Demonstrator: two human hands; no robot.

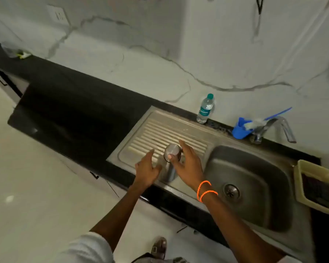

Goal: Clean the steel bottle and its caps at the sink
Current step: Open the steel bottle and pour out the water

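Tall brushed-steel bottle (169,164) stands upright on the ribbed drainboard (188,137) of the stainless sink unit, near its front edge, w/ its round steel cap (172,151) on top. It's parked there prob. because the board is flat and right beside the basin (254,173), so drips run off.

Right hand (186,168), orange bands on the wrist, is at the cap: thumb tip touches the cap's near rim, other fingers spread round the right side, not closed tight – reads as a loose grasp for unscrewing, tho blur makes contact of the far fingers hard to tell. Left hand (147,170) hangs just left of the bottle, fingers relaxed and straight, holding nothing, likely about to steady the body.

Far side: clear plastic water bottle w/ green cap (205,109), blue holder (240,130), chrome tap (273,128). Cream tray (300,168) at right.
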